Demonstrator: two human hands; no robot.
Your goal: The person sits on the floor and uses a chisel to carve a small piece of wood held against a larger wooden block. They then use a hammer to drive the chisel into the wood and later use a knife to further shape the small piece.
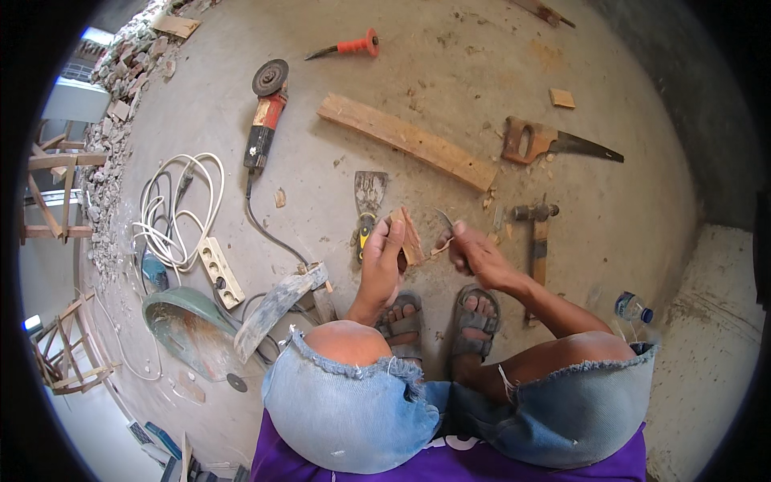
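My left hand (379, 269) is closed round a short wedge-like piece of wood (411, 239), held upright above the floor between my knees. Just to its right, my right hand (475, 255) is closed on a small tool with a thin curved metal blade (444, 217); the fingers hide its handle, so its exact kind is unclear. A pale curl of wood (439, 250) shows between the hands. Beside my left hand lies a putty knife (370, 193) with a yellow and black handle. A hammer (538, 233) lies to the right of my right hand.
Ahead lie a long timber (409, 140), a handsaw (554, 143), an angle grinder (265, 120) and a chisel with a red grip (349, 46). Left are a power strip (221, 273), coiled white cable (210, 189), a green scoop-like container (181, 321) and rubble (132, 60). A plastic bottle (632, 307) lies right.
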